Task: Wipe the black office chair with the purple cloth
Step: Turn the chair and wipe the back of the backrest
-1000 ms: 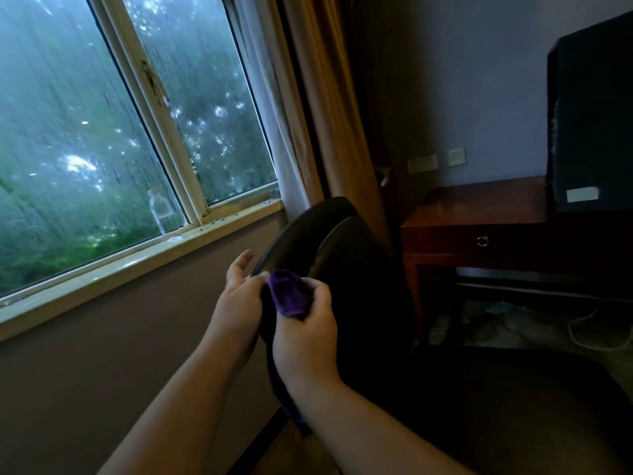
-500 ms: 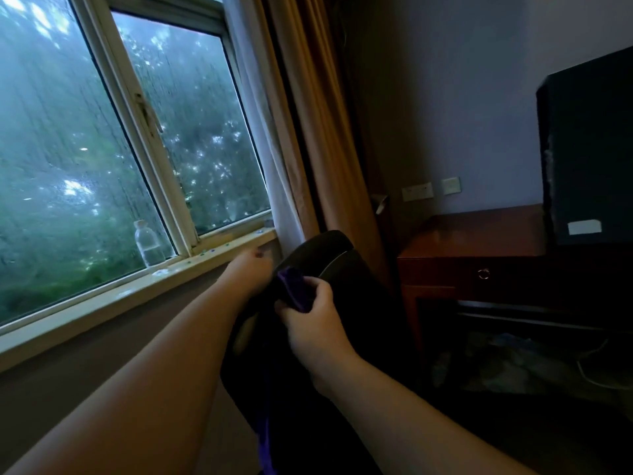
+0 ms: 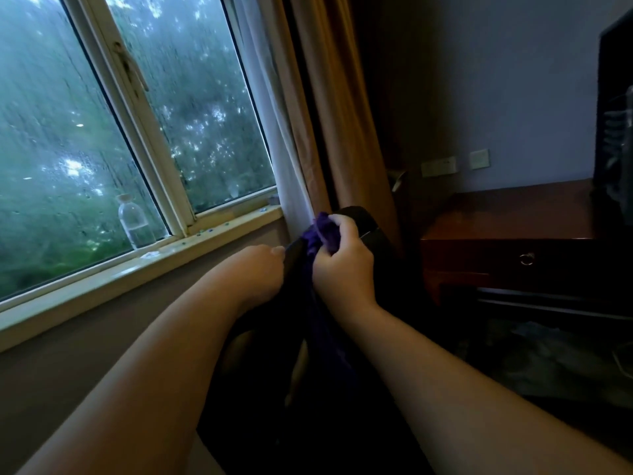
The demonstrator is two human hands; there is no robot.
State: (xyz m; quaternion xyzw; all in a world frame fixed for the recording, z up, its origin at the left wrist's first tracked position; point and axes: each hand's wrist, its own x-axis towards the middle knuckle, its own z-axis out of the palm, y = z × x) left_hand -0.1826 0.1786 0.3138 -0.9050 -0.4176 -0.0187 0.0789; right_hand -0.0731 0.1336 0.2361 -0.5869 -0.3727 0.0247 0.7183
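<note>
The black padded office chair (image 3: 375, 240) stands with its backrest towards the camera. At the top edge of the backrest the right hand (image 3: 342, 269) clenches a bunched purple cloth (image 3: 323, 229) against the chair, and the rest of the cloth hangs down the backrest. The left hand (image 3: 255, 272) is curled round the backrest's left edge. Left of the chair a clear plastic bottle (image 3: 135, 222) stands upright on the pale window sill (image 3: 102, 272). Just behind the chair hangs a tan curtain (image 3: 342, 114) and to its right stands a dark red-brown wooden desk (image 3: 513, 214).

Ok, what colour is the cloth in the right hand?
The cloth is purple; the head view shows it best.
</note>
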